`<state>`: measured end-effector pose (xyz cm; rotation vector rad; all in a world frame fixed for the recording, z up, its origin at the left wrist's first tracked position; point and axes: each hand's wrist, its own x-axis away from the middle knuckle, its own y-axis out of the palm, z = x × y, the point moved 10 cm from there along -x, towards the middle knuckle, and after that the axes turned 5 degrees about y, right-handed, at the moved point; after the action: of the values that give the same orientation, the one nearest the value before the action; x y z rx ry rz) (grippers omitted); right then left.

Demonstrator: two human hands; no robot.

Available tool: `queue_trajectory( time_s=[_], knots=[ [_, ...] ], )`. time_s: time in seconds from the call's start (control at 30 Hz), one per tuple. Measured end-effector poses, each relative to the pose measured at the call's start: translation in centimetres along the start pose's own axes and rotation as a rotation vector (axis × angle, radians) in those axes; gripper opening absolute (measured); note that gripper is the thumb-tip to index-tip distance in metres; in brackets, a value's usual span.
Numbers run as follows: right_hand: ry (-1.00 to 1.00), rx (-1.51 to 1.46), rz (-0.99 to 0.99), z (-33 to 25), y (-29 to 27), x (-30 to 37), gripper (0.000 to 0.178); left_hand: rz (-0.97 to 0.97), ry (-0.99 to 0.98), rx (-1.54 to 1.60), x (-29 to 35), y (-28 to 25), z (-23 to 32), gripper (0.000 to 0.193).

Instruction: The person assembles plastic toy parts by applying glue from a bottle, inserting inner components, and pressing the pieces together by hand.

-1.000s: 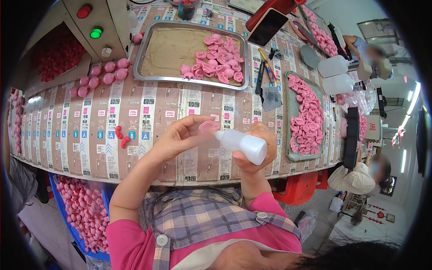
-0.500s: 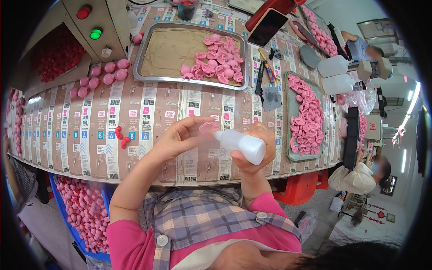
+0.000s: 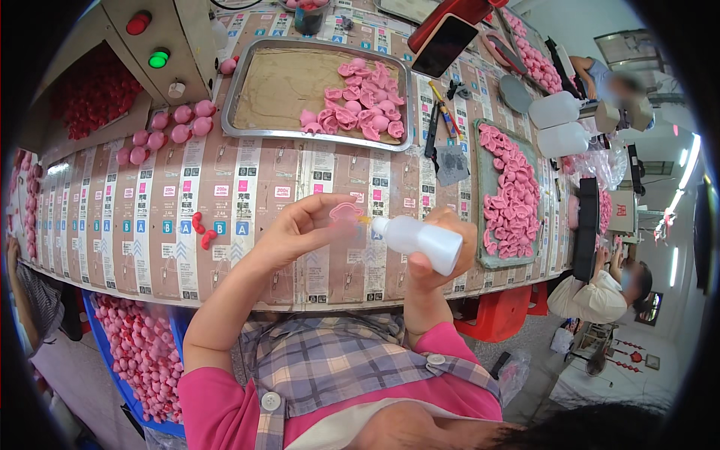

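Note:
Over the table, my left hand (image 3: 298,231) pinches a small pink moulded piece (image 3: 345,213) with a wavy rim; its lower part is blurred. My right hand (image 3: 453,238) is wrapped round a white squeeze bottle (image 3: 421,241), tilted on its side. The bottle's thin yellowish nozzle (image 3: 366,220) points left at the pink piece, close to its edge; whether they touch I cannot tell. Beyond my hands, a metal tray (image 3: 262,135) carries a heap of similar pink pieces (image 3: 367,105). Another heap of pink pieces (image 3: 510,195) lies on a green-edged tray (image 3: 495,262) to the right.
Two small red pieces (image 3: 204,231) lie left of my hands. Pink balls (image 3: 180,124) sit by a machine (image 3: 169,45) with red and green buttons. A phone (image 3: 444,46), pens (image 3: 444,111) and a grey scrap (image 3: 451,165) are farther off. A blue crate (image 3: 124,382) of pink balls stands below left.
My right hand has drawn the bottle a little to the right, away from the pink piece, so its nozzle now shows. My left hand has hardly moved.

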<state>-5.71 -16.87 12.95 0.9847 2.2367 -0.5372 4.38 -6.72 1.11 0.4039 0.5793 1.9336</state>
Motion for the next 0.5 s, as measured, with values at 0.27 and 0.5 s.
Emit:
queue_trajectory(
  time_s=[0.27,0.5],
  knots=[
    [-0.044,0.146,-0.027,-0.1,0.0,-0.3,0.044,-0.003,0.003,0.010,0.0,-0.1,0.0,0.042],
    [-0.053,0.117,-0.083,0.0,1.2,-0.3,0.045,-0.008,0.003,0.002,0.0,-0.1,-0.1,0.042]
  ],
)
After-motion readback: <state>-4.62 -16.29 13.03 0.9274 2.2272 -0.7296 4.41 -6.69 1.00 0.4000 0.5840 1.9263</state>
